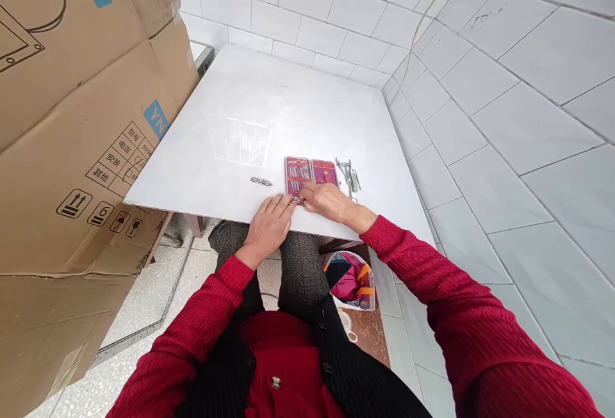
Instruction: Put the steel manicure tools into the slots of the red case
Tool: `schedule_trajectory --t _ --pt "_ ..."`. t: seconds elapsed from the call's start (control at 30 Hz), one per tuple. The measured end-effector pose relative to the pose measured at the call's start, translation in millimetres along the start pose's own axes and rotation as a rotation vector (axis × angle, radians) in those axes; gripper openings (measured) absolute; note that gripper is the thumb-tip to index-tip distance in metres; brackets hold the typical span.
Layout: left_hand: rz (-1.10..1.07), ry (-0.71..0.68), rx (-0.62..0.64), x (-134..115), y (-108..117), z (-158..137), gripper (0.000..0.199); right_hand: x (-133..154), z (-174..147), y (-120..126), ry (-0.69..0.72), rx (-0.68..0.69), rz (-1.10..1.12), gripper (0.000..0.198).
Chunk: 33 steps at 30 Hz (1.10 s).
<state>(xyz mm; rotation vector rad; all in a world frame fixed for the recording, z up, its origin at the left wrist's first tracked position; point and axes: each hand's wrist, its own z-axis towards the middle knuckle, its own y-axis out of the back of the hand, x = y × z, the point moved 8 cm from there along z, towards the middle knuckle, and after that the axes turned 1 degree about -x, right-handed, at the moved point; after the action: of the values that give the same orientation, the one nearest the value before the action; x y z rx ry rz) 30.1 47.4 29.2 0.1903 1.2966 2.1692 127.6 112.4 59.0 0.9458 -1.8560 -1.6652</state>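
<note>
Head view: a person sits at a white table [298, 111], both hands at its near edge
Manicure case: open [298, 165], lying near the table's front edge; slim metal tools line its left half; the right half shows a red-pink lining; any lettering on it is too small to read
Left hand: palm down [270, 221], fingers extended and loose, tips just beside the case's near left corner
Right hand: fingers bent [329, 202] over the case's near middle; whether they pinch a tool I cannot tell
Loose metal tools: grouped [349, 176] right of the case; one folded metal tool [261, 181] lies to its left
Cardboard box: at left [96, 213], printed "47" and "YN" on blue; a table reads 型号 "550…", 电压, 安装, 其他; below it, up-arrows, a stacking "6", umbrella and glass symbols
Bag: white with orange handles [366, 290], below the table; pink and dark cloth inside
</note>
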Motion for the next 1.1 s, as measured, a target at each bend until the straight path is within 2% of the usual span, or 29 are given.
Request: schedule_trajectory --t 0.27,0.47,0.63,0.77,0.93,1.1 --pt "0.002 0.003 0.015 -0.7 0.0 1.4 0.044 -9.7 -1.3 -3.1 0.054 -0.226 0.355 0.025" --pt "0.018 -0.011 0.006 -2.0 0.3 2.3 0.040 -13.3 -5.0 -11.4 -0.055 -0.315 0.466 0.027" --pt "0.025 -0.012 0.002 -1.4 -0.8 0.7 0.041 -8.2 -7.0 -7.9 -0.094 -0.291 0.408 0.028" --pt "0.035 -0.020 -0.003 -1.6 -1.2 -0.8 0.042 -0.4 0.4 10.9 -0.125 -0.239 0.304 0.027" --pt "0.049 -0.011 -0.022 -0.4 -1.2 -1.5 0.041 16.8 42.0 36.9 -0.150 -0.187 0.232 0.025" --pt "0.046 -0.019 -0.017 -1.6 -0.9 -2.4 0.040 33.0 88.6 39.3 -0.131 -0.108 0.124 0.023"
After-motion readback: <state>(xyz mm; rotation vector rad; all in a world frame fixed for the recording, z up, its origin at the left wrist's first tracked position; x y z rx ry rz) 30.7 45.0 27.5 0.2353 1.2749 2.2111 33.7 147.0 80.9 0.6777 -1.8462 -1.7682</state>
